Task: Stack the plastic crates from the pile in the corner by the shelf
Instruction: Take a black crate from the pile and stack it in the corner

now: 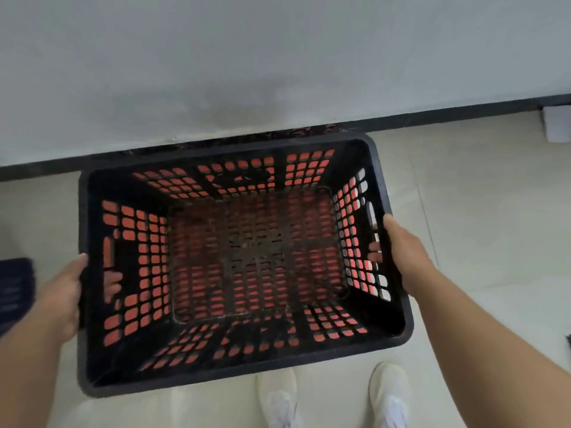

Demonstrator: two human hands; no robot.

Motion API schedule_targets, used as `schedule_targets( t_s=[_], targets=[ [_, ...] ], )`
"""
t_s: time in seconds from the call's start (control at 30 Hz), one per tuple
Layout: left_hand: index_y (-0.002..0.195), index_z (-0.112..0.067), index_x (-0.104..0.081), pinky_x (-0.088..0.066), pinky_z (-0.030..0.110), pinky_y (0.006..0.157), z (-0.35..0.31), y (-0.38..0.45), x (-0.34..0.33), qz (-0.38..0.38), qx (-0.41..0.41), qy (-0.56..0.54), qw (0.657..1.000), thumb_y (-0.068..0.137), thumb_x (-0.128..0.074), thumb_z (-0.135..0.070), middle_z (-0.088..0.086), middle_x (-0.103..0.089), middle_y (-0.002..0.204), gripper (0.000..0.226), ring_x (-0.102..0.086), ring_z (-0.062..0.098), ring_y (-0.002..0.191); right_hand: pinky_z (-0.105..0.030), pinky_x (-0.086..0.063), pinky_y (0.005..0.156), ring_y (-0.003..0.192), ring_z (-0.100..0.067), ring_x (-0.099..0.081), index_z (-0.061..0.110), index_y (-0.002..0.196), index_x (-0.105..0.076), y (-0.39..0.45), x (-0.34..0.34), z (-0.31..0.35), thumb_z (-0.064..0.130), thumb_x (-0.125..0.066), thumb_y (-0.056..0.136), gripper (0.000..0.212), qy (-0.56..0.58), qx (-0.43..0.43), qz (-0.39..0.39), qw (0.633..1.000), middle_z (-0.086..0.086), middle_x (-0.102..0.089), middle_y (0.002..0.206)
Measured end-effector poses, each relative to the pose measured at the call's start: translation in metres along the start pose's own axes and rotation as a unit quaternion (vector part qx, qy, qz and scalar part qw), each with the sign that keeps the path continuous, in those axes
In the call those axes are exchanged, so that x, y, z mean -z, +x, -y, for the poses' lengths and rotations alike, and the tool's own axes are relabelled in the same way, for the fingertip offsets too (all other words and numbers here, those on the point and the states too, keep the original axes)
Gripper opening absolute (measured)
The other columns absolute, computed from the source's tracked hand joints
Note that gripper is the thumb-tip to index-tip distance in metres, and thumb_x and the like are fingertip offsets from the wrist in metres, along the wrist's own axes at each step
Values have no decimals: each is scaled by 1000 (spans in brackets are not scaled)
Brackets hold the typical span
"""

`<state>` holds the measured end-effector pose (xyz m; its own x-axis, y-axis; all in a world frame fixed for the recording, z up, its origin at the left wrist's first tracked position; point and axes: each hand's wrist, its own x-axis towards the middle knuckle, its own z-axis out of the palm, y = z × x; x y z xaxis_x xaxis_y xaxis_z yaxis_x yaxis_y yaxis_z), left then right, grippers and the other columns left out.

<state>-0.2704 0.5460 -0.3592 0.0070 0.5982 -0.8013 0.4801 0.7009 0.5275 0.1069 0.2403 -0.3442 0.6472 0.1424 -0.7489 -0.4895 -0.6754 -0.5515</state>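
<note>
I look straight down into a black perforated plastic crate (392,307) that fills the middle of the view. Through its holes shows the red of another crate (129,322) underneath; the black one sits in or just above it. My left hand (63,299) grips the crate's left rim, fingers poking through the handle slot. My right hand (401,253) holds the right rim the same way, fingertips visible inside the wall.
A grey wall (278,57) with a dark skirting strip (463,111) runs just behind the crates. A dark blue crate edge (14,291) lies at the far left. My white shoes (389,396) stand on pale floor tiles below. A white object (557,123) sits by the wall at right.
</note>
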Motion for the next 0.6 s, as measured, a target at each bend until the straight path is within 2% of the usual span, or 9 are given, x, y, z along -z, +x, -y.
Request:
schedule_targets(
  t_s=[0.1,0.17,0.23,0.3,0.4,0.47,0.6],
  targets=[
    [107,-13,-59,-42,43,92,-8,1,-1,32,36,-13,999,95,-32,-47,2,-75,77,45,-66,19,82,-35,-52,69,67,-21,-64,13,96,-65,-12,-1,1,40,-34,100,41,96,-49,59,992,-10,-70,77],
    [115,-14,-56,-36,41,99,-9,-1,-6,46,47,-11,998,97,-30,-42,5,-71,94,42,-58,19,94,-35,-51,66,68,-20,-65,13,96,-64,-15,-3,1,35,-32,101,39,108,-41,46,992,-7,-71,77],
    [117,-15,-56,-35,38,99,-9,-3,-8,58,47,-27,997,98,-29,-42,6,-65,102,43,-57,18,96,-35,-49,68,70,-19,-62,13,100,-62,-15,-7,-1,33,-32,101,37,82,-14,18,996,-6,-68,79],
    [106,-15,-60,-40,36,92,-5,0,-10,39,39,-22,998,98,-29,-42,4,-71,90,42,-58,18,92,-36,-47,71,69,-19,-57,11,101,-62,-12,-10,-4,34,-33,100,37,66,-5,4,998,-4,-63,76],
    [93,-16,-62,-45,30,75,3,6,-16,-12,10,-24,1000,96,-34,-45,-4,-70,63,41,-58,16,78,-34,-43,66,62,-17,-50,11,98,-62,-4,-11,-8,33,-36,97,35,68,-5,-14,998,-2,-56,70],
    [88,-15,-62,-44,30,70,8,10,-17,-33,1,-23,999,95,-35,-49,-3,-67,59,43,-55,16,72,-34,-41,64,59,-16,-48,12,96,-63,2,-9,-11,34,-38,94,32,72,-2,-26,997,0,-54,66],
    [84,-15,-61,-44,31,68,4,2,-23,-55,-9,-13,998,94,-36,-50,1,-62,68,44,-52,16,66,-33,-40,61,57,-15,-46,15,95,-62,1,-5,-8,35,-41,93,29,91,-11,-13,996,3,-52,63]
  ],
)
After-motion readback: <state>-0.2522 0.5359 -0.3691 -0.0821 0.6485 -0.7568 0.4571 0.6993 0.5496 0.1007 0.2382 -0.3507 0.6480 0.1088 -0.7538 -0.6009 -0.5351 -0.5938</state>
